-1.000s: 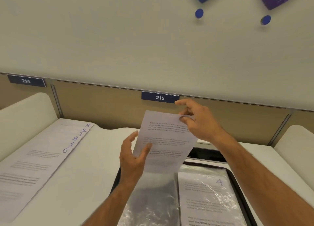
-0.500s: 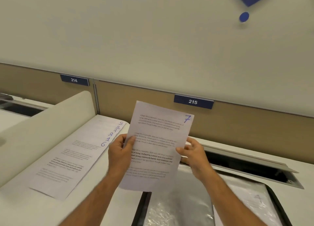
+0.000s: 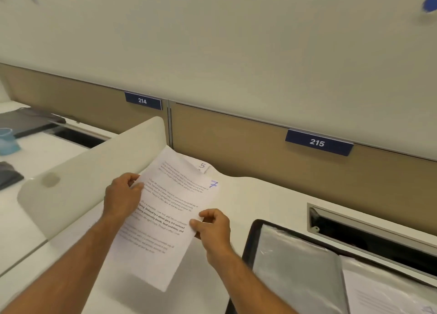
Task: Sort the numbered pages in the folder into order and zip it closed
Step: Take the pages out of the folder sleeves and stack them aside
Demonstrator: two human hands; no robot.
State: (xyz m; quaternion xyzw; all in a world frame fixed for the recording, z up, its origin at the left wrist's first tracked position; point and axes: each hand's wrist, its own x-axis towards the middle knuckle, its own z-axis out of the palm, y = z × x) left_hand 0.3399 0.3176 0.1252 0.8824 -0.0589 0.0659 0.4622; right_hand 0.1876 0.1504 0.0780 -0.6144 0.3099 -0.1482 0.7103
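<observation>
Mid-sort: both hands, left (image 3: pixel 121 199) & right (image 3: pixel 212 228), pinched page 7 (image 3: pixel 165 209) by its edges above the stack (image 3: pixel 203 166) w/ 5 showing, folder (image 3: pixel 295 266) open at right; next, probably lay it squarely there.

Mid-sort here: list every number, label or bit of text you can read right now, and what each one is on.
"7": handwritten in blue on the page held by the left hand and right hand.
"5": handwritten on the sheet corner under it.
"214": blue plate on the partition.
"215": blue plate on the partition.
Printed paragraphs on the held page: too blurred.
Page in the folder sleeve: unreadable.
</observation>
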